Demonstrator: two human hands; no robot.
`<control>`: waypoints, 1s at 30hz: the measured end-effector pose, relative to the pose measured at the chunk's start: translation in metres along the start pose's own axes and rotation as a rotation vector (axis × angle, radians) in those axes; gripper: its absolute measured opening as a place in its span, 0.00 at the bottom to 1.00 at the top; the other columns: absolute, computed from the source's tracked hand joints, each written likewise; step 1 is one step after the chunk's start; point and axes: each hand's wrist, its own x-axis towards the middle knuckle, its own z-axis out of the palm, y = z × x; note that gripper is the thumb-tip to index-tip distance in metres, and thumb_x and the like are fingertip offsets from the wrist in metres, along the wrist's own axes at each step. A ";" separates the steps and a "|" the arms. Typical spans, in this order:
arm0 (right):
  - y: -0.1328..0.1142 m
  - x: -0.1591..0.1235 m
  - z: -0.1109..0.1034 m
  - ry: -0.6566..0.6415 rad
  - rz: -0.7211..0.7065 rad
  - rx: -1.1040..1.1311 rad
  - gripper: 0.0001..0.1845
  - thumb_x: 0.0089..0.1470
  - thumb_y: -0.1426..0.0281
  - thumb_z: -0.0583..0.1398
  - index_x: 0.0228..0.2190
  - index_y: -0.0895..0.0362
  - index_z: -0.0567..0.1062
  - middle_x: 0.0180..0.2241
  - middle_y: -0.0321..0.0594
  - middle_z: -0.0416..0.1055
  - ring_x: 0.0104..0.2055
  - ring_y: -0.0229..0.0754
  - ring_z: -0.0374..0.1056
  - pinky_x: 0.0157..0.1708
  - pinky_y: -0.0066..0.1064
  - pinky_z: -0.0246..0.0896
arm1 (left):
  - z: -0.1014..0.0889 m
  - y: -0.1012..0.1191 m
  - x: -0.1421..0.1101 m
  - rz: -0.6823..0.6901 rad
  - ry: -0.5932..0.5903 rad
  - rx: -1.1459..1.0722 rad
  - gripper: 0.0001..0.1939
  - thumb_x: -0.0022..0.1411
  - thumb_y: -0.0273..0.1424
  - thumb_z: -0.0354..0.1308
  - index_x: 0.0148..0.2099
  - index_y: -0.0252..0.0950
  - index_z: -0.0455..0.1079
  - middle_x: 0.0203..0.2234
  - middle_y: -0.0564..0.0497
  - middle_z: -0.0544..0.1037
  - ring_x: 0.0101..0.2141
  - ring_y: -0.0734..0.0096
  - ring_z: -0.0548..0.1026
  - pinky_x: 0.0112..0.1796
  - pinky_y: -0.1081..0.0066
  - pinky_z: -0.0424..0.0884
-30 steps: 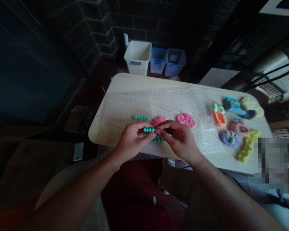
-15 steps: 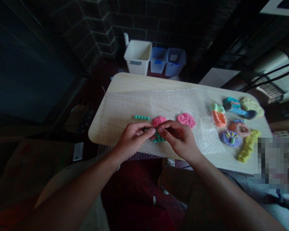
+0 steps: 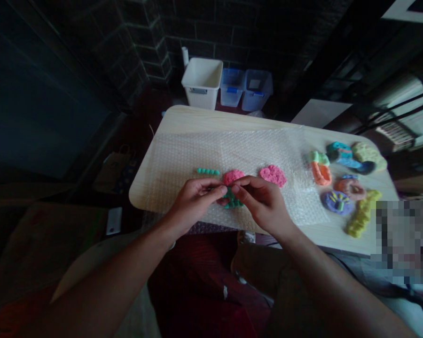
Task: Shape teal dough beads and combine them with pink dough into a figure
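My left hand (image 3: 200, 199) and my right hand (image 3: 262, 202) meet over the bubble wrap (image 3: 183, 150), thumbs and index fingers pinched close together. Whatever sits between the fingertips is too small and covered to make out. Just below them, a bumpy green clay-like piece (image 3: 235, 203) shows, partly hidden by the fingers. Right beyond the fingertips lies a pink knobbly clay-like piece (image 3: 233, 176). A short row of small green balls (image 3: 207, 172) lies to the left, past my left hand. Another pink bumpy piece (image 3: 273, 176) rests beyond my right hand.
On the table's (image 3: 204, 115) right side lie several coloured shapes, among them an orange and green one (image 3: 320, 172), a purple disc (image 3: 337, 203) and a yellow strip (image 3: 364, 213). A white bin (image 3: 202, 84) and two clear tubs (image 3: 231, 89) stand behind the table.
Both hands stay in nearly the same place, still pinched together. The fingertips have shifted only slightly, and more green shows between them. The pieces on the table have not moved.
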 end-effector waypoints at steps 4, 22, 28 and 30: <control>0.001 0.001 -0.003 0.014 -0.007 -0.013 0.11 0.61 0.60 0.71 0.38 0.55 0.86 0.37 0.42 0.83 0.36 0.42 0.78 0.36 0.33 0.76 | 0.002 0.000 0.000 -0.020 -0.011 -0.090 0.10 0.62 0.37 0.73 0.41 0.35 0.84 0.35 0.48 0.83 0.34 0.68 0.79 0.37 0.65 0.81; 0.000 0.002 -0.002 0.027 0.056 0.102 0.10 0.60 0.61 0.72 0.38 0.55 0.86 0.38 0.42 0.84 0.36 0.40 0.78 0.36 0.32 0.77 | 0.004 0.001 0.000 -0.049 0.017 -0.178 0.11 0.59 0.36 0.75 0.40 0.35 0.84 0.36 0.48 0.83 0.35 0.68 0.80 0.38 0.67 0.82; 0.002 0.001 -0.004 0.017 0.032 0.055 0.07 0.58 0.67 0.72 0.38 0.56 0.85 0.35 0.41 0.83 0.34 0.40 0.79 0.35 0.31 0.76 | 0.004 0.000 -0.001 -0.051 0.028 -0.179 0.12 0.61 0.36 0.74 0.44 0.34 0.82 0.39 0.46 0.83 0.36 0.67 0.81 0.39 0.66 0.82; 0.004 0.000 -0.003 0.024 -0.001 0.029 0.06 0.58 0.68 0.72 0.38 0.57 0.86 0.34 0.42 0.84 0.34 0.40 0.79 0.34 0.31 0.76 | 0.005 0.001 -0.002 -0.051 0.031 -0.171 0.13 0.62 0.36 0.74 0.43 0.33 0.81 0.38 0.46 0.83 0.35 0.67 0.81 0.39 0.65 0.82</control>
